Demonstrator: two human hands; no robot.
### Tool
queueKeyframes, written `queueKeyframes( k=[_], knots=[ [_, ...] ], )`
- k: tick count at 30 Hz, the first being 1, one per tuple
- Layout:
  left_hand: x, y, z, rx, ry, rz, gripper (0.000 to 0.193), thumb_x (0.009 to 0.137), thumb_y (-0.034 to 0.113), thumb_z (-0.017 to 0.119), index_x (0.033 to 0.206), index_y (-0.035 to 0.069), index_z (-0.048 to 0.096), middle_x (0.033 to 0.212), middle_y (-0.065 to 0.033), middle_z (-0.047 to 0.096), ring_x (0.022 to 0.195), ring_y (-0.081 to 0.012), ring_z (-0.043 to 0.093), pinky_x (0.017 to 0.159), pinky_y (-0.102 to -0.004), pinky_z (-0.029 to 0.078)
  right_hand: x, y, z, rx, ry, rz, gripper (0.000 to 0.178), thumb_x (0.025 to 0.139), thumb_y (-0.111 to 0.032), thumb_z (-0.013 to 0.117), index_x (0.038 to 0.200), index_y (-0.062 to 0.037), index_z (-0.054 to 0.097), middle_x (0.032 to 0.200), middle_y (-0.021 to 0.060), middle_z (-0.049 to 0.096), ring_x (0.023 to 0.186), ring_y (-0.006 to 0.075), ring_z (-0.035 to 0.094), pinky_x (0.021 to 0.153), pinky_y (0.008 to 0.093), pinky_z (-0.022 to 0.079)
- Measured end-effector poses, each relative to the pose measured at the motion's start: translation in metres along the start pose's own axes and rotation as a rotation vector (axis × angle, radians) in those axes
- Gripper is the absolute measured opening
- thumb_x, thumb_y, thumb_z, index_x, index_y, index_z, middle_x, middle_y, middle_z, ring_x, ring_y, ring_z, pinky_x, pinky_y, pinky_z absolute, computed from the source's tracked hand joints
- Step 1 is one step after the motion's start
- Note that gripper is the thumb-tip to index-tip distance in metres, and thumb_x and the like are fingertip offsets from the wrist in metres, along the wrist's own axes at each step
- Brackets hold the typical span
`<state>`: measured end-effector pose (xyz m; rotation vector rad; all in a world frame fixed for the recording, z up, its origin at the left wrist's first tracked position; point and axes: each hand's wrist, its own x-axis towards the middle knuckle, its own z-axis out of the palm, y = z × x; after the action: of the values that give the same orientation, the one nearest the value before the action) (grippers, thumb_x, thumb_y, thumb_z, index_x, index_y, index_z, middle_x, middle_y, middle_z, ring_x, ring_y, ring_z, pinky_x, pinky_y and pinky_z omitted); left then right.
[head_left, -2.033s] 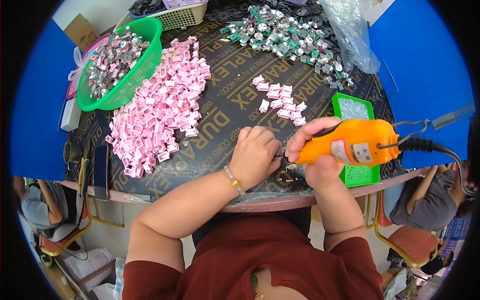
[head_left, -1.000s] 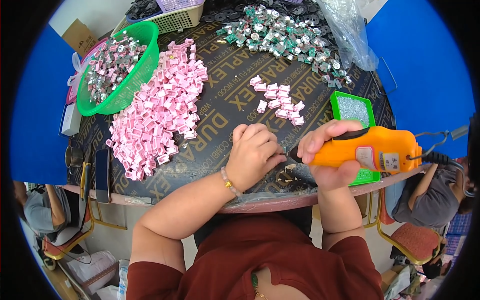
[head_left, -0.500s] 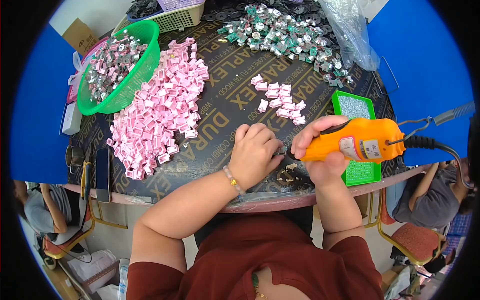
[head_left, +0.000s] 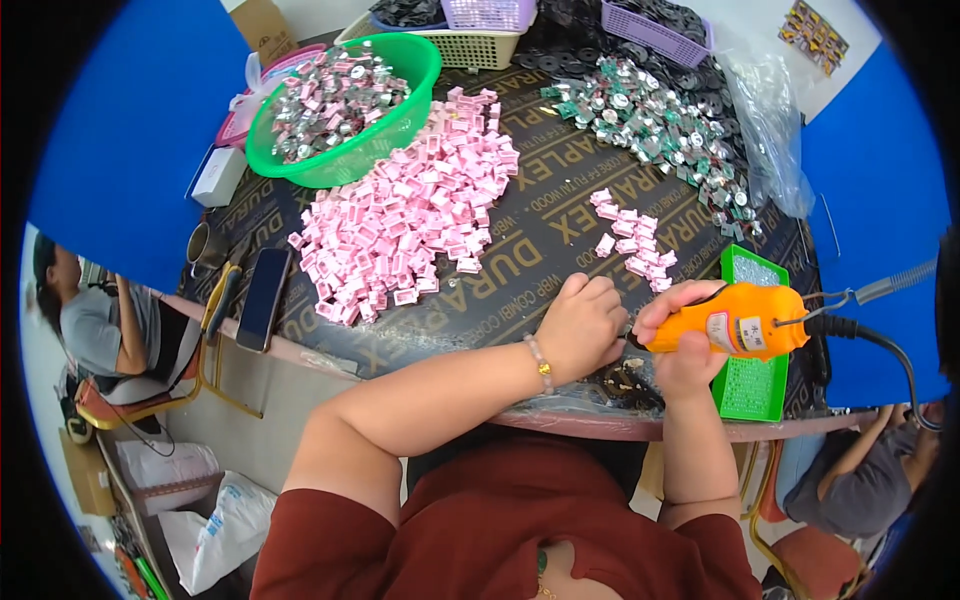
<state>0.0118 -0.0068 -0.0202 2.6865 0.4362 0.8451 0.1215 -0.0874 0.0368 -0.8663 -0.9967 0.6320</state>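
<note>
My right hand (head_left: 690, 365) is wrapped round an orange electric screwdriver (head_left: 770, 328), held nearly level with its tip pointing left. The cable leaves its right end. Right at that tip, my left hand (head_left: 583, 325) is closed, thumb and fingers pinched together; whatever they hold is hidden behind the fingers. Just beyond the hands lies a small group of pink plastic parts (head_left: 630, 232). Under and beside the screwdriver is a green tray (head_left: 728, 268) of small silvery pieces that look like screws.
A large heap of pink parts (head_left: 400, 220) spreads left of centre. Behind it, a green basket (head_left: 428, 75) holds pink-and-metal pieces. Clear-green parts with metal discs (head_left: 650, 120) lie at the back right, near a plastic bag (head_left: 775, 130). A phone (head_left: 264, 300) rests at the left edge.
The whole view has swung, so the table's things sit further right in the picture. Both hands and the screwdriver keep together; the small piece seen at my left fingertips is now hidden.
</note>
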Motion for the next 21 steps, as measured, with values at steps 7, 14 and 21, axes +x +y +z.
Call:
queueKeyframes(
  k=[7,14,21],
  knots=[
    [0.009,-0.008,-0.052,0.197,-0.077,-0.135,0.019,0.060,0.021,0.069,0.072,0.009,0.062,0.076,-0.0081,0.059,0.081,-0.0267,0.056,0.075,-0.0409,0.041,-0.001,-0.032,-0.022,0.097,0.037,-0.113,0.068,0.078,-0.060,0.062,0.115,-0.0060,0.043,0.072,0.0083,0.054,0.053,0.0168,0.051,0.049,0.0297,0.044],
    [0.054,-0.123,-0.212,0.813,0.780,-0.255,0.022,0.070,0.016,0.069,0.091,0.010,0.067,0.091,-0.0086,0.065,0.086,-0.0276,0.061,0.077,-0.0399,0.047,-0.018,-0.075,-0.079,-0.104,0.174,-0.254,0.066,0.080,-0.059,0.059,0.115,-0.0052,0.043,0.073,0.0093,0.055,0.053,0.0167,0.053,0.049,0.0284,0.046],
    [0.128,-0.118,-0.045,0.390,0.065,-0.107,0.026,0.072,0.017,0.065,0.097,0.010,0.068,0.096,-0.0102,0.063,0.095,-0.0280,0.058,0.082,-0.0390,0.047,-0.026,-0.063,-0.071,-0.091,0.266,-0.200,0.064,0.079,-0.055,0.065,0.110,-0.0043,0.043,0.072,0.0102,0.056,0.054,0.0167,0.054,0.050,0.0297,0.048]
  ],
)
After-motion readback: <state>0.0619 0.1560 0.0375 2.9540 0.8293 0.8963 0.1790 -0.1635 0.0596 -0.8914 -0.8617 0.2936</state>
